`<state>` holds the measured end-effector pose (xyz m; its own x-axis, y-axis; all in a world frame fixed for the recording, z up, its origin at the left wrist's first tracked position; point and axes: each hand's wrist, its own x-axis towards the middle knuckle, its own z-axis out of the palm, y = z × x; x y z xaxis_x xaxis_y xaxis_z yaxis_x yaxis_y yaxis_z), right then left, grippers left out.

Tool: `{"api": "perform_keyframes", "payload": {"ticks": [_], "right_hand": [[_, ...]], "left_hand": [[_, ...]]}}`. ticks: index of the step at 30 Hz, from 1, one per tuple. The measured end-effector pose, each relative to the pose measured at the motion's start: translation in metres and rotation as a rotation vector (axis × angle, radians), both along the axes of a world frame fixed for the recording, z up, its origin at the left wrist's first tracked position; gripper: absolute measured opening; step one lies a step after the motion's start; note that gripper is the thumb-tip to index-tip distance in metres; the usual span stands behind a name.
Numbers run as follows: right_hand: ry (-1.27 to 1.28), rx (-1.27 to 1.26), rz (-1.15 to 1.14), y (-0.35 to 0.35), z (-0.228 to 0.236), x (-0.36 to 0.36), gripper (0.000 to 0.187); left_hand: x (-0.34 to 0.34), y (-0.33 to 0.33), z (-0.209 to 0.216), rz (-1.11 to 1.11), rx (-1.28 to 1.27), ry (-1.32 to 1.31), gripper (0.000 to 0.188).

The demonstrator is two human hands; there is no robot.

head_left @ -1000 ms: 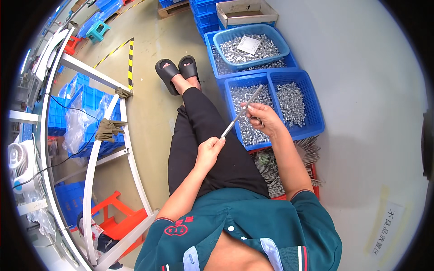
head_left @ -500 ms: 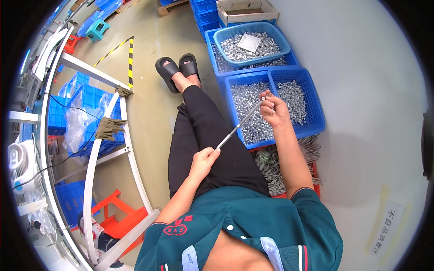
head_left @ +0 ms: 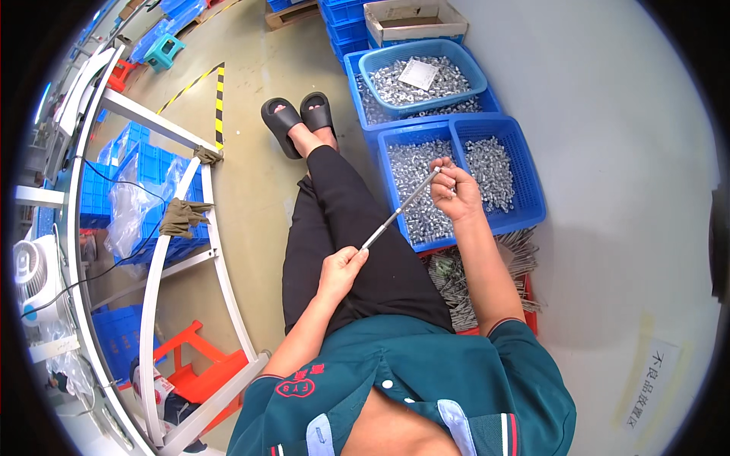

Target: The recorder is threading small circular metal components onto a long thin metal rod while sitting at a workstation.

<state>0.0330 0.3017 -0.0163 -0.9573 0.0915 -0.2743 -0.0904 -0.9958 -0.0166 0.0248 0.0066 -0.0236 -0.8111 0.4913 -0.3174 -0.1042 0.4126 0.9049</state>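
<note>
My left hand (head_left: 341,275) is closed on the lower end of a thin metal rod (head_left: 401,209) above my lap. The rod slants up to the right, and its lower part looks thicker. At its upper tip my right hand (head_left: 458,194) is closed, thumb and forefinger pinching there. A small shiny piece shows at that tip; whether it is a separate part I cannot make out. Beneath the right hand, a blue divided crate (head_left: 389,131) holds many small silvery metal pieces in both compartments. Many thin metal rods (head_left: 456,292) lie in a red container beside my right thigh.
Beyond the divided crate, a light-blue basket (head_left: 479,72) of metal pieces, with a white paper slip (head_left: 418,74), sits in another blue crate (head_left: 490,102). A white metal frame (head_left: 228,281) and a red stool (head_left: 199,372) stand at left. A pale wall (head_left: 616,152) runs along the right.
My right hand has shifted slightly left and down, and its fingers have moved around the rod's upper tip. The left hand and the rod have barely moved.
</note>
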Motion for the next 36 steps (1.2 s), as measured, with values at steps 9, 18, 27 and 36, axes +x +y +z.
{"api": "perform_keyframes", "payload": {"ticks": [9, 18, 27, 36], "right_hand": [[-0.042, 0.060, -0.123, -0.008, 0.016, -0.006, 0.015], [-0.158, 0.229, 0.005, -0.001, 0.022, -0.008, 0.012], [-0.094, 0.169, 0.117, -0.008, -0.012, -0.001, 0.022], [-0.376, 0.234, 0.147, -0.007, -0.018, -0.004, 0.027]], "left_hand": [[0.000, 0.009, -0.003, 0.008, 0.106, -0.066, 0.036], [-0.004, 0.015, -0.001, 0.010, 0.112, -0.037, 0.036], [-0.011, 0.029, 0.009, -0.019, 0.218, -0.244, 0.036], [-0.010, 0.014, -0.003, 0.029, 0.224, -0.160, 0.037]]}}
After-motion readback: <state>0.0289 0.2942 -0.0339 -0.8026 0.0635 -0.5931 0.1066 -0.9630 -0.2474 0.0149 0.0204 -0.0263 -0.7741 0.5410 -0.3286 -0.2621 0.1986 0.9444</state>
